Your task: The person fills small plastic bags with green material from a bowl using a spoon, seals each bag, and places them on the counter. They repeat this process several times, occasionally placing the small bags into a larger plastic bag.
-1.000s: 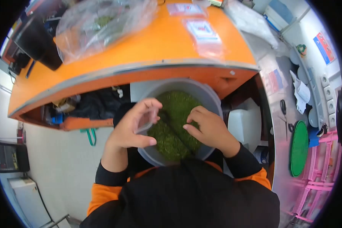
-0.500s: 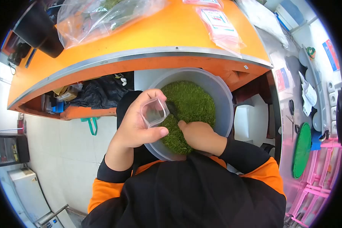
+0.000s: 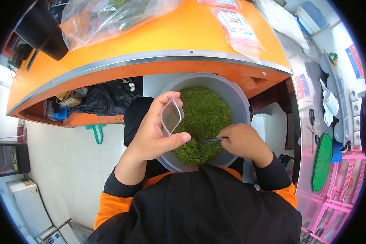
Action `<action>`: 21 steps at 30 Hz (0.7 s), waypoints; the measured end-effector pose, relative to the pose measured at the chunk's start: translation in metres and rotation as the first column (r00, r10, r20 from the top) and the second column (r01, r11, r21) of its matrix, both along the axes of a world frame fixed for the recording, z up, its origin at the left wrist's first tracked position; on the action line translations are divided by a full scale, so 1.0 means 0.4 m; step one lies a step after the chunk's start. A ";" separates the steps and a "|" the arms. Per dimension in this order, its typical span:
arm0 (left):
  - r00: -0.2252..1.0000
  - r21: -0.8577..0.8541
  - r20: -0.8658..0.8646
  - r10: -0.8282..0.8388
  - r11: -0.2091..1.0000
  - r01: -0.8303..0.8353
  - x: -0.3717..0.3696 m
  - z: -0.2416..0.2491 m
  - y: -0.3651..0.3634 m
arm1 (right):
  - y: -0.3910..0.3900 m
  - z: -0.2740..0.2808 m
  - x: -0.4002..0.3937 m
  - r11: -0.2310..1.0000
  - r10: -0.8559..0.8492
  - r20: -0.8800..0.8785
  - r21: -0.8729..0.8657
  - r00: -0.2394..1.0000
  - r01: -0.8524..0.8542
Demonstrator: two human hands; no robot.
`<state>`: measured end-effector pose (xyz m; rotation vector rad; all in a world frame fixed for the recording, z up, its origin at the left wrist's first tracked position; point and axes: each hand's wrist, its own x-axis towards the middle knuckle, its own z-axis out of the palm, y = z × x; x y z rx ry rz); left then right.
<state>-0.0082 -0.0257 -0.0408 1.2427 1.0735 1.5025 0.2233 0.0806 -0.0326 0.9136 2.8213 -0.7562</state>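
Observation:
My left hand point(image 3: 150, 136) holds a small clear plastic bag point(image 3: 172, 117) with its mouth spread open, above the left side of a tub. In my right hand point(image 3: 244, 140) is the dark handle of a spoon point(image 3: 212, 140), gripped over the tub's right side. The spoon's head is sunk in a heaped mound of green shredded herb point(image 3: 205, 110), so its shape is hidden. This herb lies inside a large round translucent tub point(image 3: 243, 101) between my legs. The bag looks see-through, with no herb visible inside it.
An orange counter point(image 3: 162, 38) with a metal edge curves ahead of me. On it are a large clear bag point(image 3: 110, 24), printed pink packets point(image 3: 238, 30) and a black container point(image 3: 42, 30). To the right are scissors point(image 3: 312, 118), a green lid point(image 3: 322, 162) and a pink rack point(image 3: 345, 179).
My right hand has moved right and drawn back from the herb's middle, bringing the spoon to the near side. My left hand has shifted slightly right, turning the bag.

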 end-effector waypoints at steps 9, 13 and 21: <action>0.941 -0.139 -0.338 -0.010 0.990 -0.039 0.037 -0.011 0.049 | 0.022 0.162 0.089 0.922 -0.379 -0.362 -0.066 0.852 0.383; 0.850 -0.170 -0.527 -0.016 0.982 -0.086 0.073 0.010 0.068 | 0.003 0.167 0.069 0.898 -0.210 -0.490 0.245 0.846 0.365; 0.889 -0.171 -0.456 0.041 0.976 -0.133 0.083 0.010 0.060 | 0.010 0.165 0.070 0.846 -0.301 -0.548 0.223 0.780 0.483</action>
